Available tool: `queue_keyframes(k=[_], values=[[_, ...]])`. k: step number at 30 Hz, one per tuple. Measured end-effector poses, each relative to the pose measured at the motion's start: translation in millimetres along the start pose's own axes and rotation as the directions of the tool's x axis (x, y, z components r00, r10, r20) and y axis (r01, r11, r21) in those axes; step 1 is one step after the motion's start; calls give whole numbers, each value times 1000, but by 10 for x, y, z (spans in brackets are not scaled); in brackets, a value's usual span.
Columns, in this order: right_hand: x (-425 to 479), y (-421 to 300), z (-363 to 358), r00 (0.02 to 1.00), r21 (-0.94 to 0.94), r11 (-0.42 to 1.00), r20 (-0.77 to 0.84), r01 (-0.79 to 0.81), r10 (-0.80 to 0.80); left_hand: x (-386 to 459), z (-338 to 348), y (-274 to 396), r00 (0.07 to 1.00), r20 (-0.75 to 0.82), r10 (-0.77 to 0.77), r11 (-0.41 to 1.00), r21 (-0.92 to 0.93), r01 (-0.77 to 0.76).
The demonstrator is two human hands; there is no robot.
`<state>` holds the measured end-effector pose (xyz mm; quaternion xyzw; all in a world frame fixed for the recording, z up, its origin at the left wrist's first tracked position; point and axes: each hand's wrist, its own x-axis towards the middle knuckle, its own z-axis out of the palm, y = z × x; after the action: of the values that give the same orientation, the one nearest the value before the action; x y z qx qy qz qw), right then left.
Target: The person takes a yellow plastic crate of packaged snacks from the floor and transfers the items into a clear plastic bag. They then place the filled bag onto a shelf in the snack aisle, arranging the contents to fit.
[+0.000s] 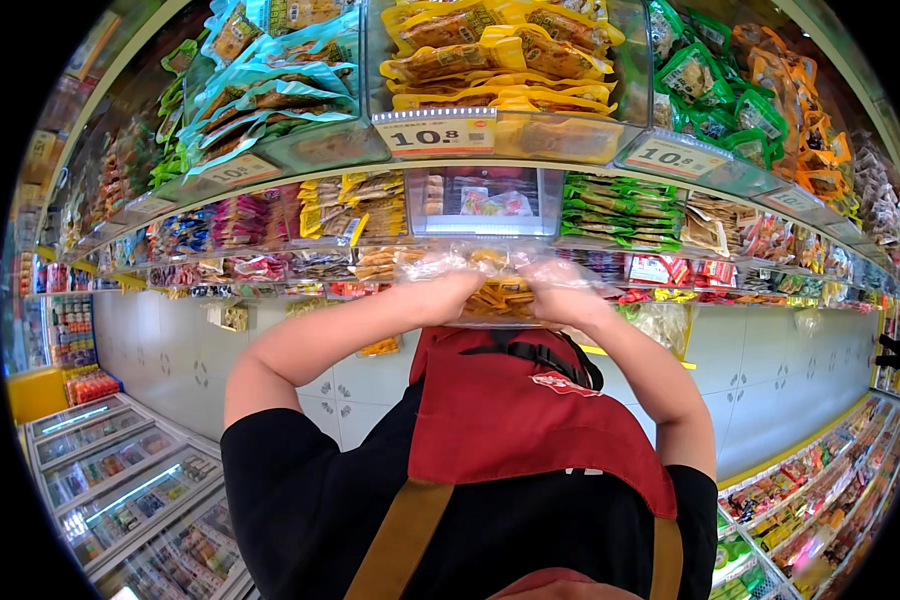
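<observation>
In front of the chest, my left hand (454, 294) and my right hand (566, 291) hold opposite sides of a clear plastic bag (499, 259). Its top is blurred and crumpled. Yellow-orange snack packets (499, 298) show through between the hands; whether a rigid container also surrounds them, I cannot tell. Fingers of both hands are partly hidden by the plastic. Just beyond the bag, a clear shelf bin (487, 223) contains a few small packets at its back. Yellow packets (352, 206) fill the compartment to its left, and green packets (621, 211) the one to its right.
Above, a projecting shelf carries blue packets (277, 97), yellow packets (502, 60) and green packets (720, 97) behind price cards (435, 135). Glass-topped display cases (135, 480) stand behind at left, snack racks (817, 495) at right. Another person's dark-clad legs (894, 351) show at far right.
</observation>
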<state>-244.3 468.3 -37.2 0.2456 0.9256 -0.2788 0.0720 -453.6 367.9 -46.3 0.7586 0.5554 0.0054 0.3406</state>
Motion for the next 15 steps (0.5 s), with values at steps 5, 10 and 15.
queue_keyframes(k=[5,10,15], values=[[-308,-344,-585,976,-7,988,-148,157,-157,-469,-887,756,996,-74,55,990,135,-44],[-300,-454,-923,977,71,976,36,208,-211,-611,-1357,795,998,-33,54,998,-25,-55],[42,-103,-1073,951,572,774,-39,272,-306,-414,-1407,190,987,-162,-20,801,-593,-81]])
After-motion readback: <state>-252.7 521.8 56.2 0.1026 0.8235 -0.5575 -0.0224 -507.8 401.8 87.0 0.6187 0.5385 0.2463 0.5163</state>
